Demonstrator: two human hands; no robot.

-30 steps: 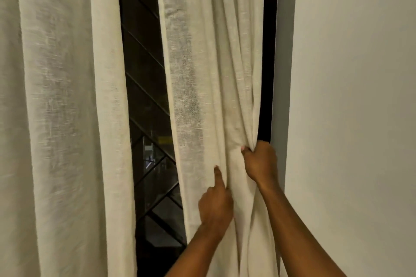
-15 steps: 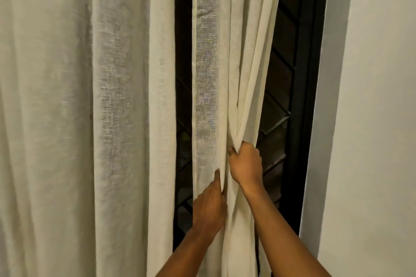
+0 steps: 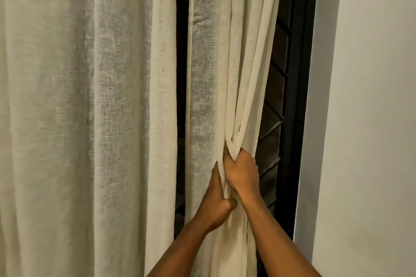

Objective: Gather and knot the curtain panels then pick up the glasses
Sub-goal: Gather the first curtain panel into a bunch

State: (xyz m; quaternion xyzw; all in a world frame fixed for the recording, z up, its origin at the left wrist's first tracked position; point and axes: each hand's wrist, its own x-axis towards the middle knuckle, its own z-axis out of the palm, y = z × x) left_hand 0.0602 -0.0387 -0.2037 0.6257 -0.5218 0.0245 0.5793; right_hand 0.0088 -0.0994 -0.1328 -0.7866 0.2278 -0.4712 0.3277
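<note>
- Where the right panel [image 3: 225,74] hangs before the dark window [image 3: 281,87], both hands have it bunched, low in the view.
- Gathered folds fan upward from the right hand [image 3: 242,176], whose fingers are curled tight round the cloth. The back of the hand faces the camera.
- Just below and to its left, touching it, the left hand [image 3: 213,206] pinches the same cloth. The thumb is bent across a fold and one finger lies straight up along the fabric. Its other fingers are hidden.
- Below the hands the right panel falls as a narrow bundle between the two forearms.
- Loose and ungathered, the left panel [image 3: 90,108] hangs in broad folds and fills the left half of the view. A dark strip of window separates it from the right panel.
- Slanted bars of the window show to the right of the bunched cloth.
- At the far right, a plain pale wall [image 3: 371,119] stands beside the black window frame.
</note>
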